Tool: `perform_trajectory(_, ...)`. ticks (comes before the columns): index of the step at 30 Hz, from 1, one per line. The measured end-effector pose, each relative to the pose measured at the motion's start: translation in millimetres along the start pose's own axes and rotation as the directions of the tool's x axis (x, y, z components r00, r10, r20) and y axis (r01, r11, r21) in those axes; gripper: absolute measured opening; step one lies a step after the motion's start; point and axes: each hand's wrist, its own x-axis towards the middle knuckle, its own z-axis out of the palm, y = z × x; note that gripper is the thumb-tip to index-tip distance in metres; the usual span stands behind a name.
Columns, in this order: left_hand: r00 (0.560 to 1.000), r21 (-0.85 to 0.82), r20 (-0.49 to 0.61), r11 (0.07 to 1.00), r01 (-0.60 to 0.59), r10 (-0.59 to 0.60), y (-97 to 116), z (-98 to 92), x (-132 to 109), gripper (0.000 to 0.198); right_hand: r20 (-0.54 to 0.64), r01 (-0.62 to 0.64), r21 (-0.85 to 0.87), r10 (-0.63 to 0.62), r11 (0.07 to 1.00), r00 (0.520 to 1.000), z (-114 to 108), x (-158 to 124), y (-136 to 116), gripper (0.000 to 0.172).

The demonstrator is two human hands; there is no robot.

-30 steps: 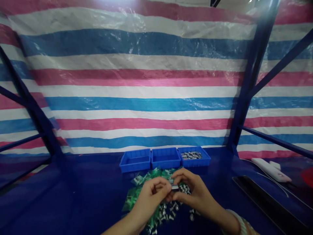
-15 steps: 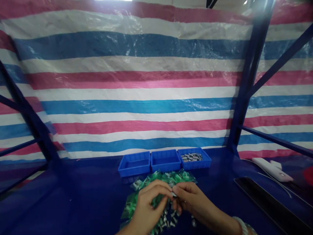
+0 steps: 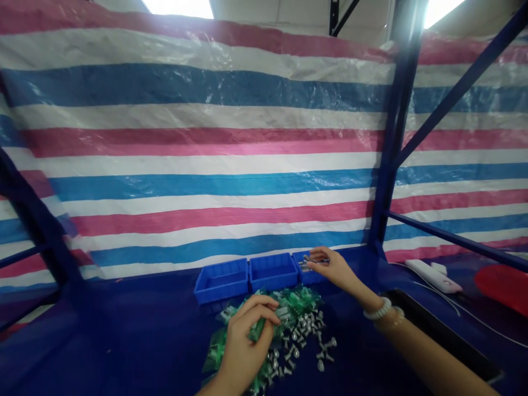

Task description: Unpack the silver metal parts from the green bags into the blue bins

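My left hand (image 3: 249, 341) rests low over a pile of small clear bags with green contents (image 3: 303, 298). Its fingers curl toward the thumb, and what they hold, if anything, is hidden. Loose silver screws with round heads (image 3: 295, 335) lie beside it on the right. My right hand (image 3: 332, 267) reaches over the right-hand blue bin (image 3: 315, 278), thumb and fingers closing around small silver metal pieces (image 3: 305, 265). A beaded bracelet circles that wrist.
Two more blue bins (image 3: 220, 281) stand in a row to the left. A dark flat device (image 3: 441, 333), a white power strip (image 3: 433, 276) with cables and a red object (image 3: 501, 286) lie at right. Blue frame posts (image 3: 385, 181) border the striped sheet (image 3: 226, 190).
My hands were together over the pile with a small piece between them. Now they are apart: the right has moved forward to the right-hand bin, while the left stays over the bags.
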Motion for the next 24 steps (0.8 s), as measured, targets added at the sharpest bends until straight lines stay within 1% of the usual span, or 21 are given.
perform_trajectory(2, 1.000, -0.004, 0.012, 1.000, 0.009, -0.009, 0, -0.4, -1, 0.026, -0.075, 0.002, -0.075, -0.008, 0.997, 0.997, -11, 0, 3, 0.045)
perform_trajectory(3, 1.000, -0.007, 0.019, 1.000, 0.013, -0.013, 0, -0.5, -2, 0.025, -0.081, 0.005, -0.100, -0.014, 0.995, 0.997, -15, -6, 2, 0.047)
perform_trajectory(4, 1.000, -0.011, 0.026, 1.000, 0.015, -0.015, 0, -0.5, -2, 0.024, -0.068, 0.011, -0.114, -0.019, 0.993, 0.998, -18, -15, 0, 0.043)
perform_trajectory(6, 0.999, -0.017, 0.034, 1.000, 0.015, -0.014, 1, -0.5, -3, 0.023, 0.036, 0.039, -0.136, -0.034, 0.990, 0.999, -20, -42, -8, 0.028)
perform_trajectory(7, 0.999, -0.018, 0.037, 1.000, 0.012, -0.012, 2, -0.4, -4, 0.023, 0.113, 0.061, -0.153, -0.044, 0.986, 0.993, -20, -57, -12, 0.020)
perform_trajectory(8, 0.999, -0.018, 0.038, 1.000, 0.012, -0.011, 3, -0.4, -4, 0.022, 0.215, 0.093, -0.191, -0.051, 0.977, 0.975, -18, -72, -16, 0.016)
perform_trajectory(9, 0.999, -0.019, 0.038, 1.000, 0.012, -0.011, 4, -0.4, -5, 0.022, 0.288, 0.111, -0.233, -0.040, 0.966, 0.957, -17, -86, -19, 0.017)
perform_trajectory(10, 0.999, -0.020, 0.039, 1.000, 0.012, -0.011, 5, -0.5, -5, 0.022, 0.329, 0.115, -0.273, -0.020, 0.955, 0.944, -15, -98, -20, 0.020)
perform_trajectory(11, 0.999, -0.024, 0.040, 1.000, 0.012, -0.011, 6, -0.5, -5, 0.022, 0.355, 0.112, -0.306, 0.004, 0.946, 0.935, -13, -107, -19, 0.024)
perform_trajectory(13, 0.999, -0.035, 0.044, 0.999, 0.009, -0.007, 9, -0.6, -6, 0.022, 0.360, 0.080, -0.335, 0.049, 0.939, 0.932, -11, -118, -14, 0.025)
perform_trajectory(16, 0.999, -0.053, 0.040, 0.999, -0.006, 0.008, 10, 0.6, -7, 0.022, 0.341, 0.032, -0.342, 0.092, 0.939, 0.936, -13, -116, -3, 0.022)
perform_trajectory(18, 1.000, -0.078, 0.028, 0.997, -0.002, 0.005, 9, 2.9, -9, 0.020, 0.304, 0.016, -0.323, 0.087, 0.946, 0.949, -14, -104, -3, 0.016)
perform_trajectory(19, 0.999, -0.100, 0.026, 0.995, 0.025, -0.022, 8, 4.4, -9, 0.017, 0.288, 0.016, -0.285, 0.070, 0.959, 0.955, -13, -96, -6, 0.012)
perform_trajectory(21, 0.992, -0.180, 0.036, 0.975, 0.128, -0.124, 6, 7.6, -11, 0.012, 0.275, 0.025, -0.136, 0.014, 0.990, 0.961, -6, -80, -18, 0.003)
perform_trajectory(22, 0.981, -0.240, 0.047, 0.952, 0.193, -0.187, 6, 9.0, -11, 0.014, 0.278, 0.035, -0.037, -0.024, 0.999, 0.960, 0, -73, -27, 0.004)
perform_trajectory(24, 0.949, -0.375, 0.086, 0.873, 0.313, -0.304, 4, 10.5, -10, 0.023, 0.282, 0.091, 0.138, -0.127, 0.986, 0.951, 17, -64, -44, 0.007)
